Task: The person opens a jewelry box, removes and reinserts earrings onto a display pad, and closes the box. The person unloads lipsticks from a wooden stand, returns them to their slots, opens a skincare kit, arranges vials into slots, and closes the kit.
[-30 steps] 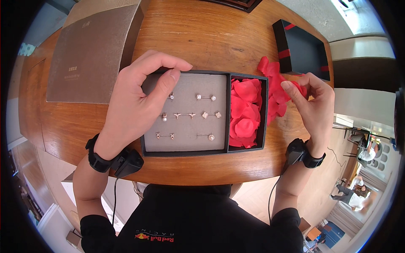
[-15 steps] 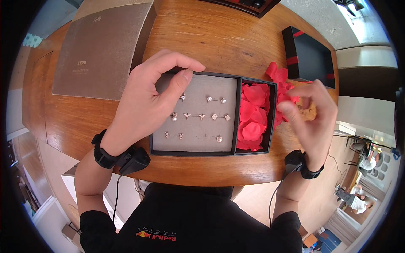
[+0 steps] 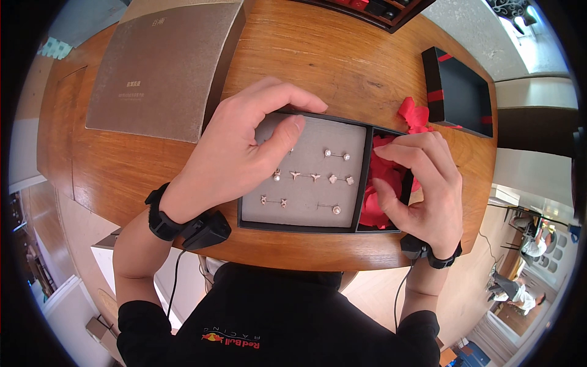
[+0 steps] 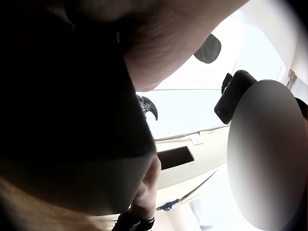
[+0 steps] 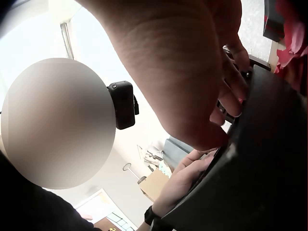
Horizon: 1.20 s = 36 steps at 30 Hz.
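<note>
Right hand (image 3: 425, 189) has moved in from the loose petals outside to the petal compartment of the black box (image 3: 293, 227). In the head view the box now lies farther right than before, as does most of the tabletop.

Right fingers: bent, moderately apart, clear gap between thumb and fingertips, above the red petals (image 3: 386, 174). Nothing seen pinched; contact with petals can't be told.

Left hand (image 3: 244, 140): thumb and index curved, a fair gap between; index tip at the far rim, thumb over the grey pad (image 3: 302, 199). Grip on rim uncertain; left wrist view too dark.

Writing: "Red Bull RACING" on black shirt (image 3: 275, 306), upside down in view. Brown box (image 3: 159, 73), on the left, has small characters, not legible enough to copy.

Pad bears rows of earrings (image 3: 315, 177). Loose petals (image 3: 414, 113) lie outside, near the red-banded black tray (image 3: 461, 92) on the wooden table (image 3: 312, 79); fewer show than a second ago, the hand covering part.
</note>
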Tool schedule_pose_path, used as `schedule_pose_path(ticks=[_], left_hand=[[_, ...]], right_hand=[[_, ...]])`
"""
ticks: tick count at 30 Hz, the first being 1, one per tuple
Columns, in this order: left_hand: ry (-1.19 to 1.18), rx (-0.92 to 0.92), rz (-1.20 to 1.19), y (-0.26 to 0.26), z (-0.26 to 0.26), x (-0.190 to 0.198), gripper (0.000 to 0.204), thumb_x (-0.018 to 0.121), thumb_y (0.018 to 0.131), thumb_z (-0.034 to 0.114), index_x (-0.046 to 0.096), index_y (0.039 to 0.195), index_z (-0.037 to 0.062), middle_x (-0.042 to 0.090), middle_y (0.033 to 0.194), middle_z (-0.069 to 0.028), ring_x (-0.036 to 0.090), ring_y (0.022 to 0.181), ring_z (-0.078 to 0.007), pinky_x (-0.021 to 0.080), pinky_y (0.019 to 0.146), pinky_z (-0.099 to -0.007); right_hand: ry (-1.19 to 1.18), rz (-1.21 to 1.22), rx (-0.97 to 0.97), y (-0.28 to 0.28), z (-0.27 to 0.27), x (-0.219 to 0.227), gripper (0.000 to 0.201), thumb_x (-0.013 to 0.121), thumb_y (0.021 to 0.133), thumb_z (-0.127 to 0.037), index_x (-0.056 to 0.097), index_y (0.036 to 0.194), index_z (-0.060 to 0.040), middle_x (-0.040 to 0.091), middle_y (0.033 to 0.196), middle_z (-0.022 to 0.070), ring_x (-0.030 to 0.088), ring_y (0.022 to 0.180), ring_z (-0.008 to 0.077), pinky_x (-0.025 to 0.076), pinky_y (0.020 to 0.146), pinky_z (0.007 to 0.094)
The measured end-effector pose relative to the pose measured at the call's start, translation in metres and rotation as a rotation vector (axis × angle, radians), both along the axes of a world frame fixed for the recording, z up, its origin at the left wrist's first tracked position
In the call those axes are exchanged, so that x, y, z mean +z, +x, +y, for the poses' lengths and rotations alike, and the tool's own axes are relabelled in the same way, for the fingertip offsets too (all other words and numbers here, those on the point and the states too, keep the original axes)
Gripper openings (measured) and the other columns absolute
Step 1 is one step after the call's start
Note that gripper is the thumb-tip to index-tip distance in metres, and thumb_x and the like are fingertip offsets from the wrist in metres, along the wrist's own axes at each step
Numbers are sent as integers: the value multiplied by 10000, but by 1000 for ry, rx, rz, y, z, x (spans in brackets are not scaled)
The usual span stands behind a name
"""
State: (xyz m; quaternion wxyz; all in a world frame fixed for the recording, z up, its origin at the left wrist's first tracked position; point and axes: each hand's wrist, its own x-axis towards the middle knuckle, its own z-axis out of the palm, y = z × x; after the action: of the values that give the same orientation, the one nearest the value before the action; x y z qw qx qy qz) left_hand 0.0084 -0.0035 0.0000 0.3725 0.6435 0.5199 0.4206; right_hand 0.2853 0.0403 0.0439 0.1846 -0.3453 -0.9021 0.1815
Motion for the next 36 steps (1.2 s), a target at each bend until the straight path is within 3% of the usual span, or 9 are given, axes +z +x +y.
schedule_pose_path(ticks=[2,4,7,17,23,26,31,36], left_hand=[[17,-18,29,1,0,1,232,645,976,14,739,1187,32,723,1105,-89,681,1037,-207,511,945,-340],[18,-27,33,0,0,1,229,649,963,10,737,1174,32,719,1107,-89,679,1038,-207,510,946,-340],[10,-32,42,-1,-1,2,215,656,947,5,732,1146,32,714,1111,-89,675,1042,-207,508,949,-338],[-22,-40,75,-2,-2,3,78,689,919,10,698,990,41,710,1137,-119,685,1090,-248,509,970,-359],[-52,-101,80,-4,-1,2,149,677,908,-2,681,1050,41,699,1140,-115,685,1089,-259,524,971,-378],[-40,-124,84,-2,-2,1,179,660,913,3,672,1086,44,689,1119,-111,682,1069,-265,527,964,-376],[-33,-146,64,1,-5,4,163,647,928,22,668,1088,39,680,1084,-112,675,1034,-270,530,933,-371],[-52,-150,50,-2,-5,3,154,654,911,12,672,1062,32,680,1076,-117,680,1010,-281,538,898,-370]], right_hand=[[-3,16,14,0,-1,0,379,836,727,-61,781,1100,-93,683,1105,77,640,982,304,528,867,422],[-6,-7,55,-1,-1,0,461,830,686,-23,797,1142,-81,672,1207,135,650,1102,334,530,979,440],[47,-12,84,-1,0,-1,407,835,711,-79,811,1115,-123,661,1223,99,621,1020,307,536,902,409],[22,-20,60,0,-1,-3,349,829,735,-80,821,1082,-108,668,1212,97,622,1019,299,539,888,404],[12,8,59,-5,-1,3,320,852,751,-82,818,1069,-97,665,1200,103,629,1016,309,541,878,407],[59,-26,68,-15,-4,18,354,857,738,-70,805,1087,-98,664,1181,93,638,991,309,544,861,408],[-71,-250,253,-34,4,32,284,827,798,-76,751,1072,-98,663,981,65,658,914,291,540,775,413],[-77,-411,251,-51,10,35,200,800,826,-91,694,995,-113,636,904,60,664,875,292,524,710,439]])
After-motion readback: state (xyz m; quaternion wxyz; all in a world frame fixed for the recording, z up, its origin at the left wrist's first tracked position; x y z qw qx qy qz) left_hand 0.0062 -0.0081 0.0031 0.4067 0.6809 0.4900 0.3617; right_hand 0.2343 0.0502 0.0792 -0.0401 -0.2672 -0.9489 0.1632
